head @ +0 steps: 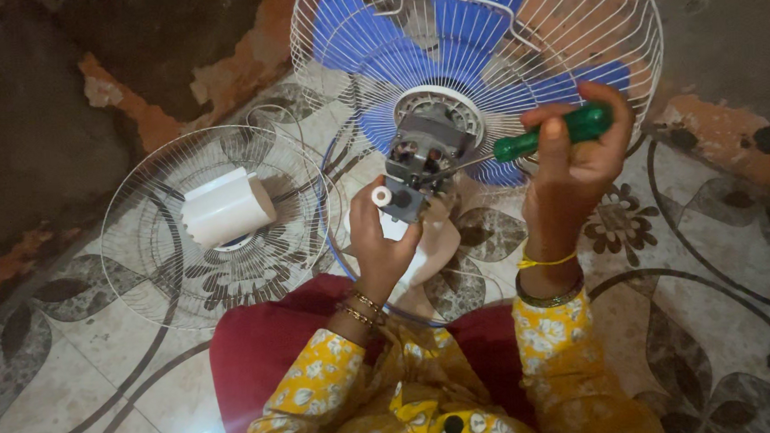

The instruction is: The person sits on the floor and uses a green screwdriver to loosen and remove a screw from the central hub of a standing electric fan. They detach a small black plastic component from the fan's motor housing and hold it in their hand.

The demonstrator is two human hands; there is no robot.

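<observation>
Yellow floral sleeves (323,369) and a red garment over the lap (269,354) fill the bottom edge of the view; the person sits on a patterned tile floor (715,313).

Left hand (377,239): raised from the lap, fingers closed around the rear of the fan motor (421,157), thumb up beside a small white knob (382,195) on the housing. Gold bangles at the wrist.

Right hand (575,158): closed in a full fist grip on a screwdriver with a green handle (556,133). Yellow thread and a dark bangle at the wrist.

Screwdriver orientation: long axis runs nearly level across the view, tilted slightly down toward the tip. Handle end lies to the right, inside the fist; the thin metal shaft (453,169) points left and reaches the grey motor body. Tip appears to touch the motor; exact contact point cannot be made out.

Motor: grey, exposed, windings visible, sitting at the hub of the rear fan guard (639,27). Blue fan blades (349,25) lie behind the wire guard. Assembly stands at the far middle of the floor, leaning toward the person.

Left of the hands: the detached front wire guard (141,247) lies flat on the floor, with a white plastic cover (226,207) resting on its centre, well apart from the left hand.

Far edge: bare, worn wall surface (47,129), orange patches showing.
</observation>
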